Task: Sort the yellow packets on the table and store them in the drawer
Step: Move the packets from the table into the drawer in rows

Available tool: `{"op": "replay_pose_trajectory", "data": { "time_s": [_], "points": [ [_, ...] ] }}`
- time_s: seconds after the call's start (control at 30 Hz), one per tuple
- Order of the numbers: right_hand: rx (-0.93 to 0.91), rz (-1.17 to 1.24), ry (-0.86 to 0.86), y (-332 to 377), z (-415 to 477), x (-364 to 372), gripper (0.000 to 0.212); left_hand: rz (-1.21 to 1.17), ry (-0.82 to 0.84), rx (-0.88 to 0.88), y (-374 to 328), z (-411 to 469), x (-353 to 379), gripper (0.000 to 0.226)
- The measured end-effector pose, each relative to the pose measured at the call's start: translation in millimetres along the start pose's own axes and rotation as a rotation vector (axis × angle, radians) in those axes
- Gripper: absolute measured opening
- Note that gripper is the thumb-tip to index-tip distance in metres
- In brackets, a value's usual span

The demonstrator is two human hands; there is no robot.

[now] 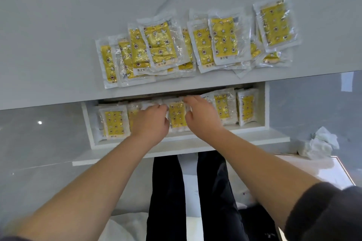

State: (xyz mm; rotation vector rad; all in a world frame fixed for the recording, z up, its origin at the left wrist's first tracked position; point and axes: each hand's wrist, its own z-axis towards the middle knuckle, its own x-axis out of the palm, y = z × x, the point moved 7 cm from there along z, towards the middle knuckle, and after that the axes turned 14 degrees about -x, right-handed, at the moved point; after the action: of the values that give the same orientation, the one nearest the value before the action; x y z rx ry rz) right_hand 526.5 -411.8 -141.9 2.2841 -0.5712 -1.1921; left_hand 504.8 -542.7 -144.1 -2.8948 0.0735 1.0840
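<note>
Yellow packets [160, 43] lie overlapped on your counter [58, 25]; more stand in a row in the open drawer [254, 137] below. Their small printed labels are too blurred to read. Your right hand [201, 117] lies flat, fingers straight, on the drawer's packets. Your left hand [150, 123] touches them too, but you cannot tell its grip.
</note>
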Motion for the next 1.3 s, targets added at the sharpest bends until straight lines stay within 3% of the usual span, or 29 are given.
{"op": "replay_pose_trajectory", "data": {
  "time_s": [0.2, 0.37, 0.6, 0.77, 0.93, 1.03, 1.1, 1.2, 1.3],
  "points": [
    [0.078, 0.129, -0.374, -38.9, -43.4, -107.6, 0.02, -0.289, -0.124, 0.136, -101.7, -30.0, -62.2, 0.022],
    [0.241, 0.112, -0.688, -98.7, -46.7, -189.6, 0.028, -0.386, -0.326, 0.235, -180.8, -12.5, -108.5, 0.026],
    [0.62, 0.3, -0.535, -173.4, -6.6, -222.2, 0.058, -0.016, -0.337, 0.216, -243.4, 38.4, -107.2, 0.049],
    [0.605, 0.474, -0.439, -187.3, 9.9, -222.9, 0.021, 0.105, -0.308, 0.222, -252.8, 45.4, -100.0, 0.056],
    [0.506, 0.49, -0.43, -181.6, 8.3, -223.0, 0.032, -0.045, -0.307, 0.267, -242.6, 36.4, -112.1, 0.045],
    [0.5, 0.353, -0.529, -175.6, -5.2, -241.3, 0.023, -0.248, -0.46, 0.104, -211.2, 31.3, -132.2, 0.042],
    [0.512, 0.226, -0.604, -170.3, -15.3, -255.1, 0.022, -0.323, -0.512, -0.141, -178.4, 31.7, -138.3, 0.052],
    [0.486, 0.147, -0.61, -158.0, -18.4, -261.0, 0.017, -0.399, -0.362, -0.499, -138.8, 37.3, -125.3, 0.09],
    [0.459, 0.117, -0.573, -148.4, -12.9, -255.7, 0.015, -0.444, -0.314, -0.595, -131.2, 41.3, -119.5, 0.107]
  ]
}}
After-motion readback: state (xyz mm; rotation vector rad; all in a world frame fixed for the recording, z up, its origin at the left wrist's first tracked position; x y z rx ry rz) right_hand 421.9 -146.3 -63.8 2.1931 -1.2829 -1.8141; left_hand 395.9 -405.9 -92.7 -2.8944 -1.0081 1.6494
